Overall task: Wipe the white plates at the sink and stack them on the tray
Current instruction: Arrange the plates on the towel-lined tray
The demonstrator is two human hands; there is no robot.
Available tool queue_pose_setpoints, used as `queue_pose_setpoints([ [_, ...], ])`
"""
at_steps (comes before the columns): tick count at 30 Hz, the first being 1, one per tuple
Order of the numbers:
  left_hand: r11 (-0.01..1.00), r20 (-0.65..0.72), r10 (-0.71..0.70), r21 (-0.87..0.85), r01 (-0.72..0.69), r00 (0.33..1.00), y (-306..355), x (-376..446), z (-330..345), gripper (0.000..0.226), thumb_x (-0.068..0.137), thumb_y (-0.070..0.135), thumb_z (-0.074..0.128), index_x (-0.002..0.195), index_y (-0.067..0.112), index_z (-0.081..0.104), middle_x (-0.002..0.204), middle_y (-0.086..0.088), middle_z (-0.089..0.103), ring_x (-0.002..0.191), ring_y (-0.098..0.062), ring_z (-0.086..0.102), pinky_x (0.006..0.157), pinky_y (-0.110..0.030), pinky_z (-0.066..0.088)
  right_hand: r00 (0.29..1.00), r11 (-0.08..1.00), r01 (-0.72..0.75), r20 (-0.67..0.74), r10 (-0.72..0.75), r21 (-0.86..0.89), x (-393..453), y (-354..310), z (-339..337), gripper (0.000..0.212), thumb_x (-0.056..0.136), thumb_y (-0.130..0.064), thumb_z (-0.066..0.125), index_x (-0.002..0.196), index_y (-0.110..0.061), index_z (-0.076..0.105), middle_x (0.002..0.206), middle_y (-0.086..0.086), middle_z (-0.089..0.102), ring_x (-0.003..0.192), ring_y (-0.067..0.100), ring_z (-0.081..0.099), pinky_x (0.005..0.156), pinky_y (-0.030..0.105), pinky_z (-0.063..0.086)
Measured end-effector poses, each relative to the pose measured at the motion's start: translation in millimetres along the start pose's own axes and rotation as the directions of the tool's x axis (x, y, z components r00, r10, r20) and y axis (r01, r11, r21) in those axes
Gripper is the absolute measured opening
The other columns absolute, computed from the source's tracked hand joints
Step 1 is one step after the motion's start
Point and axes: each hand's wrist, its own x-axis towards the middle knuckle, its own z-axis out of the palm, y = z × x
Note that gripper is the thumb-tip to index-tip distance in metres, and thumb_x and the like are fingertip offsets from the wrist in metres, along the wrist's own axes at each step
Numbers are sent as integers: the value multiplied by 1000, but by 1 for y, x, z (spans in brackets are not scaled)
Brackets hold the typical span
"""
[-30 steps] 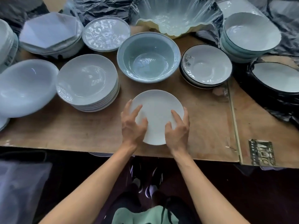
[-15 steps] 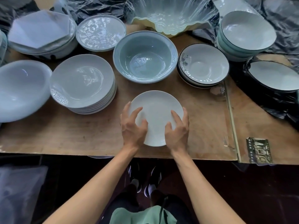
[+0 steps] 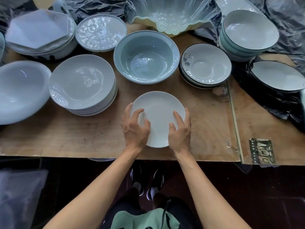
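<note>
One small round white ceramic plate (image 3: pixel 159 116) lies flat on the brown wooden tabletop (image 3: pixel 82 134), low in the middle of the frame near the front edge. Two bare hands are on it. The left hand (image 3: pixel 135 128) clasps the plate's left rim, its fingers curled over onto the face. The right hand (image 3: pixel 180 129) clasps the right rim the same way, thumb and forefinger on the face, the other fingers round the edge.

To the left of centre stands one stack of pale grey round plates (image 3: pixel 82 83); about seven rims show, though the lower ones blur together. Above the white plate sits one deep blue-grey ceramic bowl (image 3: pixel 146 57). To its right is one stack of white bowls with dark rims and a blossom print (image 3: pixel 206 64), perhaps two or three deep. At upper right, one stack of pale green-sided bowls (image 3: pixel 249 33). At far left, one large glossy white bowl (image 3: pixel 21 91). Upper left holds one white hexagonal plate (image 3: pixel 38 28) atop a stack, and beside it one patterned glossy round plate (image 3: pixel 101 32). At top centre is one wavy-edged translucent bowl (image 3: pixel 171 15). Crumpled black plastic sheeting (image 3: pixel 283 14) covers the upper right corner.
</note>
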Motion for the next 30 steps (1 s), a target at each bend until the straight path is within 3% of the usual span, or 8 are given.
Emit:
queue_pose_setpoints([
  [8, 1000, -6, -4, 30, 4, 1000, -2, 0, 2, 36, 83, 28, 58, 117, 22, 68, 153, -6, 43, 143, -24, 37, 115, -49, 33, 999, 1000, -3, 32, 2, 16, 0, 1, -3, 44, 99, -6, 51, 143, -11, 53, 165, 11, 18, 152, 26, 17, 124, 37, 22],
  [17, 983, 37, 9, 182, -16, 999, -4, 4, 3, 30, 87, 21, 64, 117, 22, 69, 154, -7, 43, 139, -28, 39, 109, -49, 32, 998, 999, 24, 54, -22, -42, 3, 1, -2, 46, 98, -7, 50, 144, -10, 50, 163, 15, 16, 150, 33, 16, 123, 41, 21],
  [21, 965, 90, 25, 259, -48, 996, -3, 6, 3, 33, 90, 23, 62, 123, 24, 66, 159, -9, 36, 141, -29, 35, 111, -52, 31, 996, 977, 70, 62, -59, -202, 6, 4, -4, 46, 96, -15, 51, 141, -15, 49, 160, 17, 20, 147, 37, 14, 122, 47, 17],
  [26, 925, 203, 33, 365, -107, 979, -3, 5, -6, 38, 95, 27, 58, 133, 24, 58, 166, -11, 22, 149, -30, 23, 113, -54, 29, 990, 960, 92, 125, -60, -263, 11, 5, -11, 47, 95, -22, 53, 142, -19, 47, 157, 16, 23, 138, 38, 26, 115, 46, 29],
  [30, 832, 335, 81, 495, -249, 939, 2, 4, -24, 44, 102, 36, 48, 143, 22, 48, 165, -8, 24, 152, -29, 17, 114, -51, 30, 971, 917, 161, 227, -80, -366, 13, 7, -24, 52, 97, -29, 52, 148, -21, 42, 163, 16, 14, 146, 37, 16, 118, 46, 27],
])
